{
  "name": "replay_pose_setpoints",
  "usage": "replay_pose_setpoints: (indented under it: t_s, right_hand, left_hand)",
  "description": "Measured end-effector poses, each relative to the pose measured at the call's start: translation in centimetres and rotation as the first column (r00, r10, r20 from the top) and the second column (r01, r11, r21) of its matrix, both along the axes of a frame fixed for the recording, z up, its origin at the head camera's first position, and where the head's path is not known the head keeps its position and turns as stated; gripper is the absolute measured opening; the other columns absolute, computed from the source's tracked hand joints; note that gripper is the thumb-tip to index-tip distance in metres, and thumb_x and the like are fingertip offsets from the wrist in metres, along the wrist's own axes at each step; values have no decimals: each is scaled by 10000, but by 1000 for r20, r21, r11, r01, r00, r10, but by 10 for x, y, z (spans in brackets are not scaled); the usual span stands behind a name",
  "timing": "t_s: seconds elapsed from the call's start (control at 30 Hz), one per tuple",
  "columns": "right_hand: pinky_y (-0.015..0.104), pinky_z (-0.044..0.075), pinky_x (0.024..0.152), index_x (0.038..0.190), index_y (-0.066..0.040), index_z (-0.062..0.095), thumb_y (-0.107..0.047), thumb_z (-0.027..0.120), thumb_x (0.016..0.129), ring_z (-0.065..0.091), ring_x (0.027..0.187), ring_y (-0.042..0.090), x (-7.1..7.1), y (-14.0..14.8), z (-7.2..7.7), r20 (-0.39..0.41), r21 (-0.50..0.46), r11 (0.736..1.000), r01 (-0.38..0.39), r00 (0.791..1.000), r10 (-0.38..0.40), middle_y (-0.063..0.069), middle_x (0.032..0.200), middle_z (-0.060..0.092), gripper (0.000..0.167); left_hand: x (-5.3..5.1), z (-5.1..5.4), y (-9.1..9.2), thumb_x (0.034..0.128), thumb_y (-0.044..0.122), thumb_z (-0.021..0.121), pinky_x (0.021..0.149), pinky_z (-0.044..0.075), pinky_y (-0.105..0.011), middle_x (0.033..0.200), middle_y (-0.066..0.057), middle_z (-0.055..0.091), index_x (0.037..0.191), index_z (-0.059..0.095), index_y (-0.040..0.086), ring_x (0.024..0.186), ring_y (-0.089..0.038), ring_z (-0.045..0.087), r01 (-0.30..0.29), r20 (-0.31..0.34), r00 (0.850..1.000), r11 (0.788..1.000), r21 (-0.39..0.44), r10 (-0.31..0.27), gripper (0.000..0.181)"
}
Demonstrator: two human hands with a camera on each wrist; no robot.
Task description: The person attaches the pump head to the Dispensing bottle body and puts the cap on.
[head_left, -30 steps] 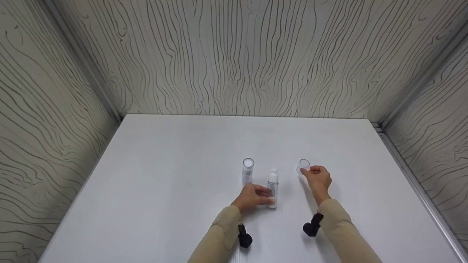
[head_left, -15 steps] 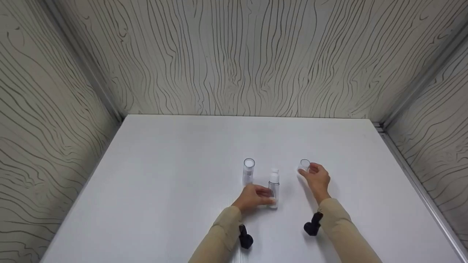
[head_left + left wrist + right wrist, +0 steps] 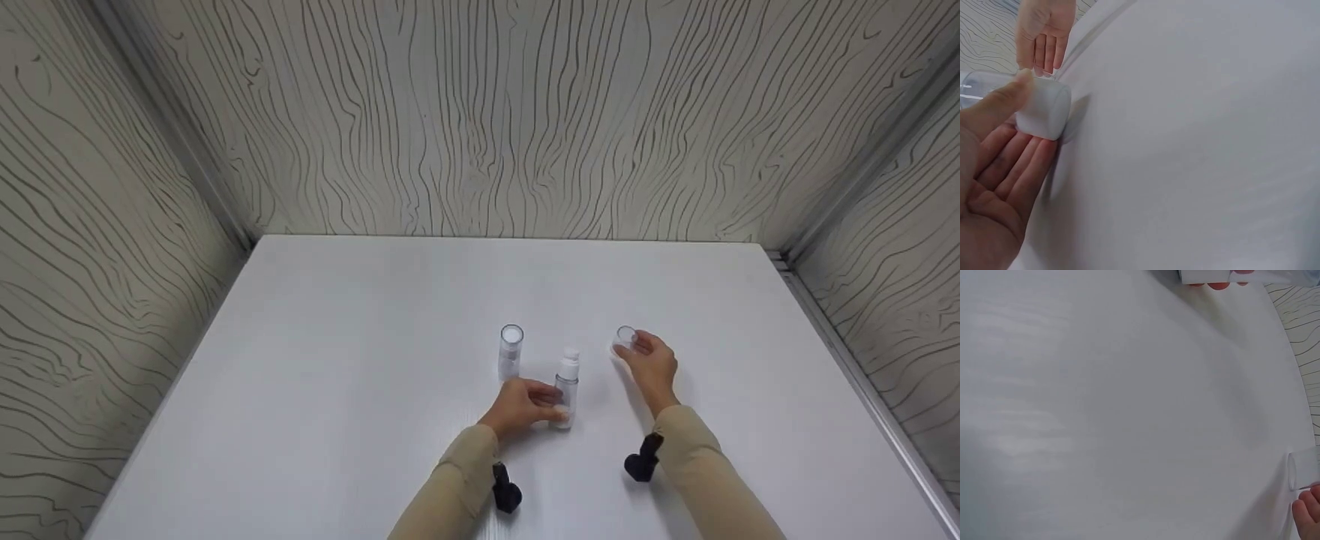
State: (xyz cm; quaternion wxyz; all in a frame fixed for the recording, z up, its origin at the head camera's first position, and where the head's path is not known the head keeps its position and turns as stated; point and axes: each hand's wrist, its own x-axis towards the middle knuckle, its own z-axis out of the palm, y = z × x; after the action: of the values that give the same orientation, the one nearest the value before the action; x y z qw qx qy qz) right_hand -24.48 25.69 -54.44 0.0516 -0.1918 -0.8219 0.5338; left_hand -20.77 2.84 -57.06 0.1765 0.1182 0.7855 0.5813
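My left hand (image 3: 521, 406) grips a small clear pump bottle (image 3: 568, 386) with a white pump head, thumb on one side and fingers on the other. The bottle leans slightly to the right, low over the table or on it; I cannot tell which. In the left wrist view its white base (image 3: 1050, 109) shows between thumb and fingers. To the right, my right hand (image 3: 652, 369) pinches a short clear cap (image 3: 625, 337) between thumb and fingers. The right wrist view catches only part of that cap (image 3: 1303, 468) and a few fingertips (image 3: 1307, 512).
A second clear bottle (image 3: 511, 352) stands upright just beyond my left hand, which hides its bottom. The white table (image 3: 337, 360) meets patterned wall panels (image 3: 480, 135) at the back and sides. Dark wrist devices (image 3: 507, 495) hang from both sleeves.
The pump bottle's top has tipped a little to the right in my left hand. My right fingers have shifted slightly up around the cap, which has moved slightly right.
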Motion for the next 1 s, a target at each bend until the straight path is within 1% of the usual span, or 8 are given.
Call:
replay_pose_setpoints:
  t_s: [0.13, 0.27, 0.37, 0.47, 0.57, 0.7, 0.77, 1.0]
  right_hand:
    - [448, 439, 1086, 1330, 111, 468, -69, 653, 881, 510, 1265, 444, -1, 0, -1, -35, 41, 999, 1, 999, 0, 333, 1359, 505, 519]
    - [151, 506, 908, 1276, 108, 524, -67, 663, 870, 555, 1214, 435, -2, 1, -3, -66, 76, 997, 19, 998, -14, 331, 1297, 558, 463]
    - [-5, 403, 729, 1251, 101, 546, -69, 670, 867, 576, 1185, 423, -2, 2, -4, -71, 79, 996, 29, 997, -24, 326, 1265, 580, 438]
    - [34, 436, 766, 1241, 99, 553, -73, 671, 870, 577, 1183, 421, -3, 3, -4, -68, 88, 996, 26, 998, -20, 322, 1255, 586, 425]
    - [205, 518, 911, 1240, 97, 555, -72, 667, 876, 576, 1186, 422, -2, 3, -3, -61, 97, 995, 25, 998, -19, 320, 1255, 586, 416]
    - [400, 495, 1022, 1254, 83, 548, -83, 654, 887, 572, 1202, 408, -2, 2, -2, -43, 89, 996, 24, 999, -20, 309, 1273, 579, 417]
    - [381, 503, 1016, 1244, 73, 554, -93, 656, 889, 574, 1206, 396, -2, 1, -1, -35, 86, 996, 23, 999, -20, 298, 1278, 582, 405]
    - [28, 469, 766, 1194, 64, 585, -102, 672, 881, 585, 1202, 382, 0, -2, 1, -41, 58, 998, -3, 999, 5, 289, 1273, 597, 364]
  left_hand:
    - [-1, -1, 1, 719, 142, 841, 802, 567, -232, 1016, -124, 759, 1055, 727, 12, 891, -148, 716, 0, 0, 1000, 1000, -10, 0, 378]
    - [-2, 0, 2, 718, 146, 842, 813, 567, -246, 1015, -115, 758, 1058, 728, 20, 894, -145, 711, -5, 16, 1000, 1000, -13, 6, 379]
    - [-2, 0, 2, 718, 149, 842, 816, 566, -251, 1014, -111, 757, 1060, 727, 23, 892, -143, 707, -8, 22, 1000, 1000, -15, 9, 383]
    - [-2, -1, 3, 715, 142, 843, 813, 568, -254, 1007, -116, 758, 1059, 727, 18, 884, -143, 707, -12, 23, 1000, 1000, -12, 12, 383]
    - [0, 0, 4, 715, 136, 843, 807, 571, -256, 999, -117, 759, 1054, 727, 16, 876, -142, 709, -16, 22, 1000, 1000, -7, 16, 378]
    - [3, 1, 6, 719, 119, 836, 806, 576, -253, 999, -122, 759, 1049, 725, 12, 879, -153, 718, -33, 21, 999, 999, 13, 33, 365]
    - [5, 1, 7, 726, 113, 830, 807, 581, -253, 1010, -127, 756, 1056, 719, 6, 888, -162, 723, -43, 11, 999, 999, 20, 43, 364]
    - [15, 3, 11, 741, 107, 815, 769, 578, -220, 1026, -137, 741, 1064, 704, -26, 874, -153, 703, -94, -116, 989, 996, -8, 92, 366]
